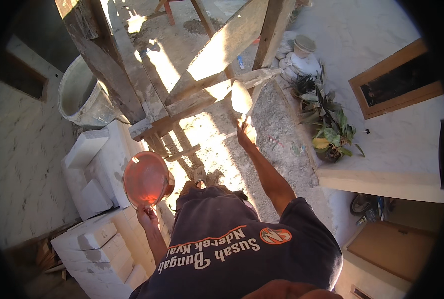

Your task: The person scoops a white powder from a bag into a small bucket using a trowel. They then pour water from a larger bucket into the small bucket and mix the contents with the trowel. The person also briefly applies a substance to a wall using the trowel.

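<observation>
My left hand point(147, 216) grips the near rim of a round orange-red bucket point(145, 180), its mouth tilted up toward me. Any contents are hard to make out in the glare. Out ahead and to the right, my right hand point(247, 134) is closed around the handle of a trowel point(241, 97). The trowel's broad blade points away from me, brightly lit by the sun. Beyond the blade runs a wooden crossbeam point(194, 107) of a scaffold; whether they touch I cannot tell.
White blocks point(89, 234) are stacked on the left, with a large grey tub point(77, 89) behind them. Scaffold posts point(109, 65) rise ahead. Potted plants point(329, 137) line the right wall near a wood-framed window point(399, 82). Gravelly ground point(276, 137) lies below.
</observation>
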The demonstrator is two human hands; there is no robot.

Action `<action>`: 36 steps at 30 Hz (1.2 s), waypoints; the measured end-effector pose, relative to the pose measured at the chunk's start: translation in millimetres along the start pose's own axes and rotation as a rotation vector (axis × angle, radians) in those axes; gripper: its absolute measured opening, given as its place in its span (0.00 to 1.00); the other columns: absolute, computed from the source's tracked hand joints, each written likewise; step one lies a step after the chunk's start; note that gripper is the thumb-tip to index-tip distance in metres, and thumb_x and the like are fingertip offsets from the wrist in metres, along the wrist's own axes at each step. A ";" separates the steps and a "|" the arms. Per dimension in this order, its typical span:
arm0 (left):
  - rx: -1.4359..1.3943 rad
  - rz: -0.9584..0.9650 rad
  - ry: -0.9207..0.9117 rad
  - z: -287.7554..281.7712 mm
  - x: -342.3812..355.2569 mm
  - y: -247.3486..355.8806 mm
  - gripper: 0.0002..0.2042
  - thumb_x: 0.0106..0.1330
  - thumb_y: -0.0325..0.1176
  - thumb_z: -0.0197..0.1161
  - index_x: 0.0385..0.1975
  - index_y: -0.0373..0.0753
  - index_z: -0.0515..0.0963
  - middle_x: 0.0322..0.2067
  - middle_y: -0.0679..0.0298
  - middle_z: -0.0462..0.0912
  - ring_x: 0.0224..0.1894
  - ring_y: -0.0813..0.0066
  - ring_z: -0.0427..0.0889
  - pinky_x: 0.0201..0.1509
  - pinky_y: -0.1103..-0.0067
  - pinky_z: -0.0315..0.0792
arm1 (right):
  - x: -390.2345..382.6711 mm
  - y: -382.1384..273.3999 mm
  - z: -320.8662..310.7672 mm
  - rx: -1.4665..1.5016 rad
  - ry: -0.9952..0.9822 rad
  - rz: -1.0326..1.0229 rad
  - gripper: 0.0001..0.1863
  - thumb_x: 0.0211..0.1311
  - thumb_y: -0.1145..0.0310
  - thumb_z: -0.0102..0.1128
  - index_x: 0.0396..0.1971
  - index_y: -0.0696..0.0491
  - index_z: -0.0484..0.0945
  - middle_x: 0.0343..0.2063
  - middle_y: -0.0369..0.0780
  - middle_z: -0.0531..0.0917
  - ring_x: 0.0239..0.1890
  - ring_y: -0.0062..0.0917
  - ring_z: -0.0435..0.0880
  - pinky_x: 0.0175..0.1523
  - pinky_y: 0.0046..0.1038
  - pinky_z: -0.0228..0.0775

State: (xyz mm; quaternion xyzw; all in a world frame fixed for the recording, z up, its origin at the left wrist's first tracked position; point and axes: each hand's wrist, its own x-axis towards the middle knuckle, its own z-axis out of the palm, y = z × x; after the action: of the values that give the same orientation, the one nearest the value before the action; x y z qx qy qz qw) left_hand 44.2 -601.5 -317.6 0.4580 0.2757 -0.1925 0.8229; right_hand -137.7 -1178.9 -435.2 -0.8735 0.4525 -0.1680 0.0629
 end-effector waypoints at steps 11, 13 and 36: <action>0.116 0.057 -0.120 41.8 -3.4 33.6 0.06 0.68 0.26 0.66 0.34 0.38 0.74 0.27 0.68 0.75 0.25 0.77 0.77 0.36 0.75 0.82 | -27.7 -116.6 -183.3 0.793 -0.043 0.132 0.26 0.75 0.52 0.66 0.55 0.58 0.70 0.28 0.42 0.78 0.31 0.28 0.77 0.41 0.34 0.73; 0.129 0.032 -0.120 18.3 5.2 41.3 0.06 0.68 0.27 0.66 0.35 0.37 0.74 0.27 0.68 0.75 0.26 0.76 0.77 0.35 0.74 0.82 | 11.7 -161.6 -238.8 0.815 -0.171 0.115 0.22 0.80 0.52 0.57 0.54 0.58 0.78 0.27 0.46 0.82 0.30 0.34 0.83 0.41 0.37 0.75; 0.506 -0.062 -0.320 188.1 -90.4 -162.3 0.06 0.72 0.31 0.63 0.40 0.39 0.72 0.32 0.64 0.77 0.27 0.76 0.75 0.26 0.77 0.73 | -326.1 285.7 -90.4 -0.090 -0.125 0.111 0.18 0.73 0.57 0.56 0.52 0.56 0.78 0.25 0.46 0.79 0.20 0.37 0.81 0.20 0.39 0.69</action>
State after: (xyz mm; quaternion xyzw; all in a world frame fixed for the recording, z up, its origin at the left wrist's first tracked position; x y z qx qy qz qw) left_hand -65.9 -839.6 -285.2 0.6036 0.0998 -0.3498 0.7095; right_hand -563.4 -1076.9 -502.6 -0.8579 0.5023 -0.0888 0.0608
